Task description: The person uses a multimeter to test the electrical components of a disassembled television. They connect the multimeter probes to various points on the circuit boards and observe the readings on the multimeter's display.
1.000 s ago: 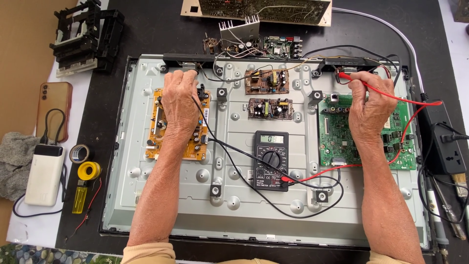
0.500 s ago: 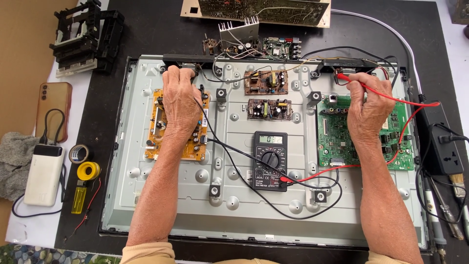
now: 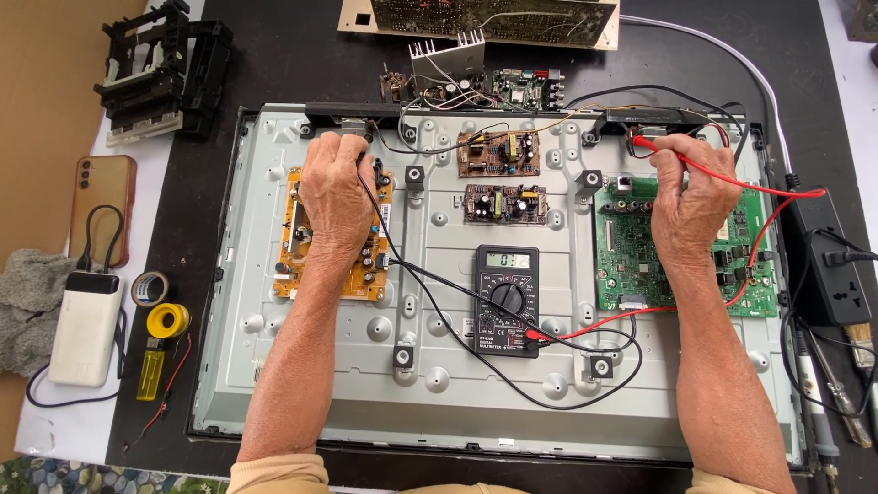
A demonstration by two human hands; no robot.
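Metal panel (image 3: 439, 402); red probe (image 3: 672, 157) lies sideways, tip pointing left.

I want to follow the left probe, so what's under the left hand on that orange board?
The left hand covers the middle of the orange circuit board, gripping the black probe, whose black lead runs to the multimeter. The probe tip and components beneath are hidden.

Head-worn, looking steeply down from close above onto the bench (image 3: 274, 55), both forearms entering from bottom edge.
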